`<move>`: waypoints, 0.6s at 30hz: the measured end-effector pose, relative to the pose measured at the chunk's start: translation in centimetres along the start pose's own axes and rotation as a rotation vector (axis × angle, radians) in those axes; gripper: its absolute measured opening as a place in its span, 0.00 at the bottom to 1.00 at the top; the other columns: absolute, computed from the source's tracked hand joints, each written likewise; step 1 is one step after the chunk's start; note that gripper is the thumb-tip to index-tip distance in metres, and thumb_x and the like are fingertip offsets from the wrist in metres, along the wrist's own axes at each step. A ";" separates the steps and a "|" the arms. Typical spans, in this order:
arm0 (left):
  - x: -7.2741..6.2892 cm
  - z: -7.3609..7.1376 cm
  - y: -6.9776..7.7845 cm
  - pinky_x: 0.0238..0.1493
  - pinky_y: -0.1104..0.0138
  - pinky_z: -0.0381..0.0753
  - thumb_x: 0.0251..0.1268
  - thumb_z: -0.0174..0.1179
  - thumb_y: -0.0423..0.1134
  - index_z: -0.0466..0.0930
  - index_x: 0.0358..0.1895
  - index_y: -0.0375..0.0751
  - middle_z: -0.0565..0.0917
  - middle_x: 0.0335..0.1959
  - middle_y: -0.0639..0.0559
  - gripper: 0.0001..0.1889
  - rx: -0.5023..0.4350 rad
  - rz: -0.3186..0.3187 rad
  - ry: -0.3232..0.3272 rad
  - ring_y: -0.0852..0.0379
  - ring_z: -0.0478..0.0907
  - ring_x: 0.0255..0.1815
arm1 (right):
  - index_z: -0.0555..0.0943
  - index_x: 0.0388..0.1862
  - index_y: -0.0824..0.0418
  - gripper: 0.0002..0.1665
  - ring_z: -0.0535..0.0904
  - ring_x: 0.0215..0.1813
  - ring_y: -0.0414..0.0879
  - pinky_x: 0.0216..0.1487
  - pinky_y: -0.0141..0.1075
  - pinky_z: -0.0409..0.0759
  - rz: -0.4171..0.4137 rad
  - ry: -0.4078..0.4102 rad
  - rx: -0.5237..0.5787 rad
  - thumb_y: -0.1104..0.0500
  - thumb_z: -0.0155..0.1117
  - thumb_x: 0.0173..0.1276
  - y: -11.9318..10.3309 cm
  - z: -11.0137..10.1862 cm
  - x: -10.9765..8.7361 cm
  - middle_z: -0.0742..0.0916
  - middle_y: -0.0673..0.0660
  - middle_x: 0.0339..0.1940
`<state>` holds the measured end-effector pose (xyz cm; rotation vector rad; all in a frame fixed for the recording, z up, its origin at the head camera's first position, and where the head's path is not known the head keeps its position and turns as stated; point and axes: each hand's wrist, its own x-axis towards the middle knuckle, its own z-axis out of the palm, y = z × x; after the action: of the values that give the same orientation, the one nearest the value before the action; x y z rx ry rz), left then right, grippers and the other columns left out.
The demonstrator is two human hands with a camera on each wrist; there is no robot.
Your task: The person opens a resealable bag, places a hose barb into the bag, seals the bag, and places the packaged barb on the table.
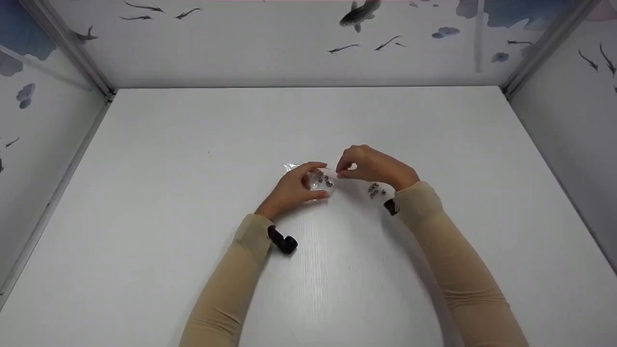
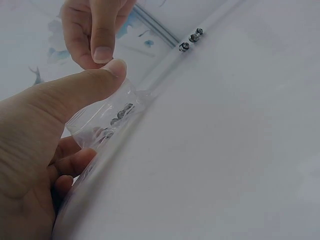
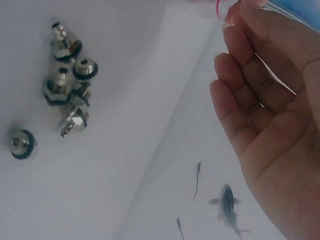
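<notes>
A small clear plastic zip bag [image 2: 92,116] sits low over the table, with several small metal fittings [image 2: 120,116] inside it. My left hand [image 1: 293,187] holds the bag, thumb on one side and fingers curled on the other. At the right end of the bag, my right hand [image 1: 378,166] pinches its edge between thumb and index finger. A thin red line [image 3: 218,8] on the bag shows by those fingertips in the right wrist view. Several more fittings [image 3: 62,90], silvery with dark rings, lie loose on the table beneath my right wrist.
The white table [image 1: 193,270] is bordered by pale panels [image 1: 270,53] printed with fish and blue shapes at the back and both sides. Black wrist cameras [image 1: 288,245] are strapped over beige sleeves [image 1: 226,284]. A tiny dark speck [image 1: 208,153] shows left of the hands.
</notes>
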<state>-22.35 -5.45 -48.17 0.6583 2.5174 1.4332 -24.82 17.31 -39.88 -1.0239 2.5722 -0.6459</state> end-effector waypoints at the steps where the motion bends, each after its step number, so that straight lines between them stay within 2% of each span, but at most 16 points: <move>1: 0.0 0.0 0.0 0.40 0.66 0.68 0.50 0.73 0.50 0.71 0.65 0.55 0.78 0.49 0.54 0.36 0.004 0.003 0.002 0.58 0.68 0.37 | 0.86 0.44 0.64 0.11 0.81 0.48 0.50 0.54 0.46 0.78 0.003 -0.001 0.002 0.60 0.66 0.65 0.1 -0.1 -0.1 0.87 0.57 0.42; 18: 0.0 0.1 0.1 0.39 0.67 0.68 0.48 0.74 0.48 0.72 0.65 0.53 0.78 0.49 0.53 0.37 -0.006 -0.011 0.008 0.58 0.68 0.37 | 0.85 0.45 0.62 0.12 0.81 0.50 0.51 0.54 0.46 0.78 0.163 -0.063 0.010 0.62 0.67 0.63 2.1 -0.9 -2.3 0.87 0.57 0.45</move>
<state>-22.32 -5.33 -48.11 0.6377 2.5174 1.4419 -24.86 20.54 -39.92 -0.8076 2.5616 -0.5738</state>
